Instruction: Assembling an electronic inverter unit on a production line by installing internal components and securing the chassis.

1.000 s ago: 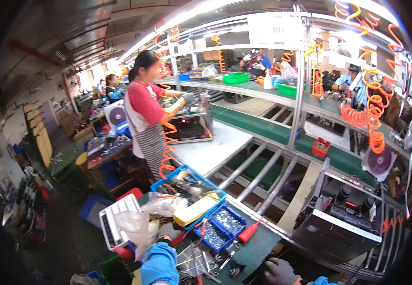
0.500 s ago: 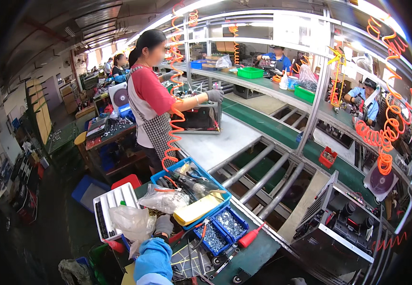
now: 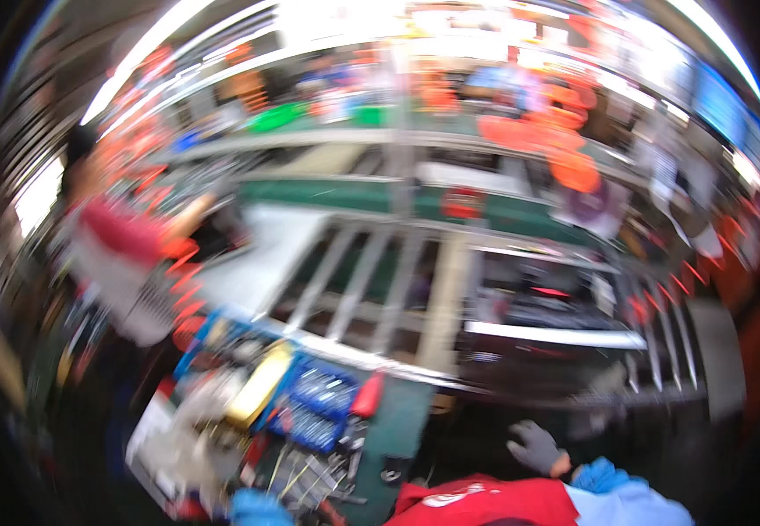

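Note:
My right hand (image 3: 538, 448), in a grey glove under a blue sleeve cover, hangs at the lower right beside the bench. Its fingers look loosely apart, with nothing visible in them. Of my left arm, only the blue sleeve (image 3: 262, 508) shows clearly at the lower edge. The left hand is lost in blur near a clear plastic bag (image 3: 198, 419) and loose hand tools (image 3: 305, 478). Just beyond are blue bins of small metal parts (image 3: 314, 403), a yellow piece (image 3: 260, 383) in a larger blue tray (image 3: 189, 358), and a red-handled tool (image 3: 368, 394).
A dark equipment case (image 3: 546, 307) stands on the roller conveyor (image 3: 354, 289) to the right. Orange coiled hoses (image 3: 573, 167) hang overhead. A co-worker in a red-sleeved top (image 3: 121, 232) stands at the left. A red bin (image 3: 462, 203) sits farther back on the green belt.
The view has swung right and is smeared. My left hand has drawn back toward the lower edge. My right hand, barely at the lower edge before, now shows plainly, with red clothing beside it.

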{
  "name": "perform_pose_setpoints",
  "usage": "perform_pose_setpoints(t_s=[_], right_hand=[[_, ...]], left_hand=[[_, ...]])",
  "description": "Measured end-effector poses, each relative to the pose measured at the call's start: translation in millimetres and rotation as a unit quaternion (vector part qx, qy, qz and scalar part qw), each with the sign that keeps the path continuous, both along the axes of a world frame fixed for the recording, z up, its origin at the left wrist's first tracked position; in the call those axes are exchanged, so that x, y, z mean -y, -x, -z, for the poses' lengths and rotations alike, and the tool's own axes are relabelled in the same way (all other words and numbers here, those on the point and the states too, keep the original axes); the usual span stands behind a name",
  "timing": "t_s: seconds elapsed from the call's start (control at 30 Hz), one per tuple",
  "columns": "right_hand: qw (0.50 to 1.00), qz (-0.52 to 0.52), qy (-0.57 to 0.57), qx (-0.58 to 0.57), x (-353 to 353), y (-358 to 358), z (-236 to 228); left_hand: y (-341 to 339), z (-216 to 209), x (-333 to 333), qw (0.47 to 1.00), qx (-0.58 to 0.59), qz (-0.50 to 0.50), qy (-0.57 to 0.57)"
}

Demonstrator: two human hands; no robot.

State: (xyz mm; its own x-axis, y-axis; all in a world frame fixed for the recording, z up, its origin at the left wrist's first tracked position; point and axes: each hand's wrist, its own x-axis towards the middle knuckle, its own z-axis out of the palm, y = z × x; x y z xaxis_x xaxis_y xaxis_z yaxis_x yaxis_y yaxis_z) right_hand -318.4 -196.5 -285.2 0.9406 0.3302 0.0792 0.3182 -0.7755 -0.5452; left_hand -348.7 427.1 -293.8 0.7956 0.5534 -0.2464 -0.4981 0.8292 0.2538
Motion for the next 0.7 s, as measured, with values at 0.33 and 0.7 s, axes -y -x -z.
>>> perform_pose_setpoints(t_s=[0.33,0.7], right_hand=[[0.919,0.346,-0.136,0.135,176.4,-26.0,-97.5],[0.916,0.381,-0.117,0.032,419.9,-230.7,-23.5]], left_hand=[[-127.0,-11.3,170.4,0.933,-0.081,0.344,-0.069],[-104.8,-35.1,339.9,0.939,-0.091,0.321,-0.080]])
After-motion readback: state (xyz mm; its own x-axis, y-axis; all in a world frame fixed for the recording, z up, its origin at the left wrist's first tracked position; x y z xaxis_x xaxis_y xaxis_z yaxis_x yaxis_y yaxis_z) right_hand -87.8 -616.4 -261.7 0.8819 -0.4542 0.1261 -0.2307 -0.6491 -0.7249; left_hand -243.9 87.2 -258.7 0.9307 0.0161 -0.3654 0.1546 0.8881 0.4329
